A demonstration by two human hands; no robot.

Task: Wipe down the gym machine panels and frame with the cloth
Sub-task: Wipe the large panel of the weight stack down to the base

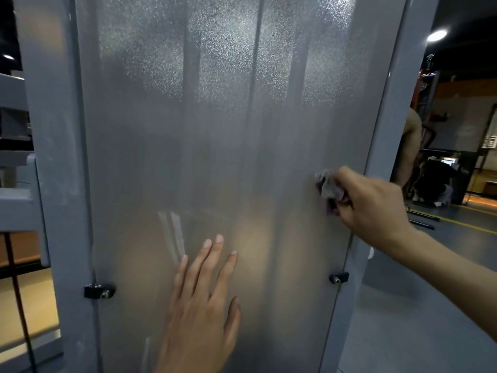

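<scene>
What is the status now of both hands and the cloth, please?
Left hand flat, fingers straight, on the frosted panel. Right hand grips the bunched cloth against the panel's right side. Nothing in the way.

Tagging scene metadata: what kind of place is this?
Most likely a commercial gym floor. A frosted panel in a grey steel frame looks like a weight-stack shroud, more machines stand at the back right, and yellow floor lines mark the open room.
</scene>
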